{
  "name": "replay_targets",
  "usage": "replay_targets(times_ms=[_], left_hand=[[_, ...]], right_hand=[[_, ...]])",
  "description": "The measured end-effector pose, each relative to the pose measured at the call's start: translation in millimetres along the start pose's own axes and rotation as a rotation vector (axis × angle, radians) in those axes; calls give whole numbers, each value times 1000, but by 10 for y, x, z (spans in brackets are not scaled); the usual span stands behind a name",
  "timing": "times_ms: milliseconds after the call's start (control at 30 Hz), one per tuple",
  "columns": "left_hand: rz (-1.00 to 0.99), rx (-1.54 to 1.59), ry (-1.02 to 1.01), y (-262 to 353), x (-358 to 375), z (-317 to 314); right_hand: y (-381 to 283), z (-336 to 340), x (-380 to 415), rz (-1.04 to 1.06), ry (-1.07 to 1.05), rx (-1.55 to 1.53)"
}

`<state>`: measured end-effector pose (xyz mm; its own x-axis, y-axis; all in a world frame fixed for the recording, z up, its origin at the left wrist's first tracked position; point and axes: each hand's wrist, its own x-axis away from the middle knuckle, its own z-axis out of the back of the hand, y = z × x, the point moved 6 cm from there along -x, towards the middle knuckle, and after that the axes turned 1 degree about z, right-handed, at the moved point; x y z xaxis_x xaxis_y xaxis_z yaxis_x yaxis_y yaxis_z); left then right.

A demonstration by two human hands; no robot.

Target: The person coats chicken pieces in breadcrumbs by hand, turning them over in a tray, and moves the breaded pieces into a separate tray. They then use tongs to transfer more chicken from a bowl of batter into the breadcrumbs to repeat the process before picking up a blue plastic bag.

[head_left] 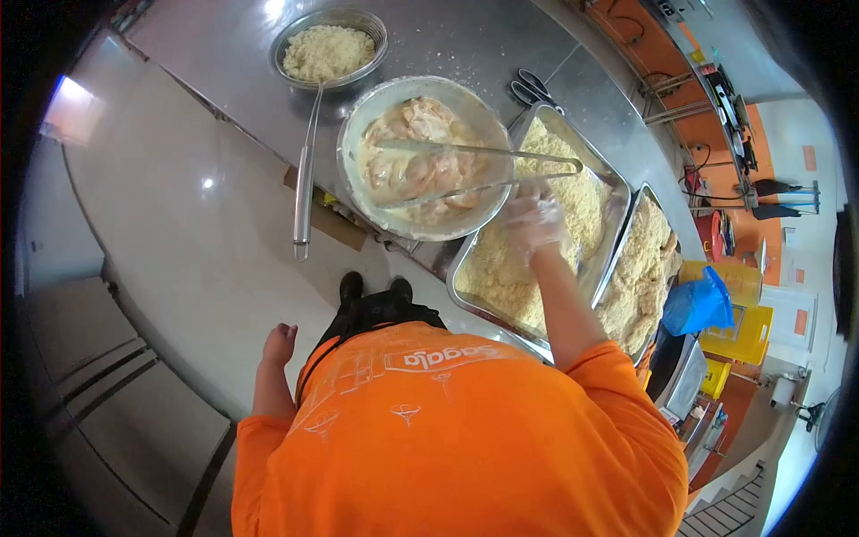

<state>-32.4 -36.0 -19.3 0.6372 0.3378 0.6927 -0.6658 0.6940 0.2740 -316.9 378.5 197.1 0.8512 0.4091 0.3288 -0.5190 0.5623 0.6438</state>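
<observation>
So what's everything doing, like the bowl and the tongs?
Big bowl: holding wet meat
Tongs: open, across the bowl
Strainer: holding crumbs
Scissors: lying on table
Nearer tray: crumbs heaped inside
Right hand: gloved, over crumbs
Left hand: hanging down

Our left hand [281,344] hangs out at our side, its fingers loosely curled, with the left forearm [273,385] angled slightly outward and bare. Our right forearm [565,304], also bare, reaches forward and slants inward across to the right hand [535,217], which is well apart from the other one. A translucent, whitish layer covers the right hand down to the right wrist [544,254]; we cannot tell exactly how its fingers bend.
</observation>
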Motion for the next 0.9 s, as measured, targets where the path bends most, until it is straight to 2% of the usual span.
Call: replay_targets(times_ms=[67, 100, 200, 233, 333, 433, 533, 567, 667, 733, 900], left_hand=[[-26, 35, -13, 77, 37, 72], [-18, 62, 6, 59, 69, 75], [-16, 102, 62, 96, 27, 178], [-12, 91, 63, 84, 47, 171], [-8, 52, 54, 142, 122, 192], [-4, 17, 38, 117, 122, 134], [-35, -19, 9, 140, 111, 110], [-19, -11, 9, 182, 137, 135], [-107, 15, 36, 219, 100, 174], [-109, 25, 68, 273, 143, 227], [-60, -8, 22, 309, 218, 191]], right_hand=[[43, 114, -28, 176, -70, -61], [24, 153, -60, 266, -193, -235], [-131, 165, -75, 244, -144, -286], [-132, 265, -43, 208, -214, -469], [-348, 211, 102, 271, 80, -504], [-481, 415, 194, 149, 47, -542], [-436, 370, 304, 103, 64, -799], [-463, 342, 355, 228, 27, -718], [-108, 442, 654, 157, 90, -763], [77, 347, 827, 110, -170, -847], [407, -275, 823, -286, 57, -687]])
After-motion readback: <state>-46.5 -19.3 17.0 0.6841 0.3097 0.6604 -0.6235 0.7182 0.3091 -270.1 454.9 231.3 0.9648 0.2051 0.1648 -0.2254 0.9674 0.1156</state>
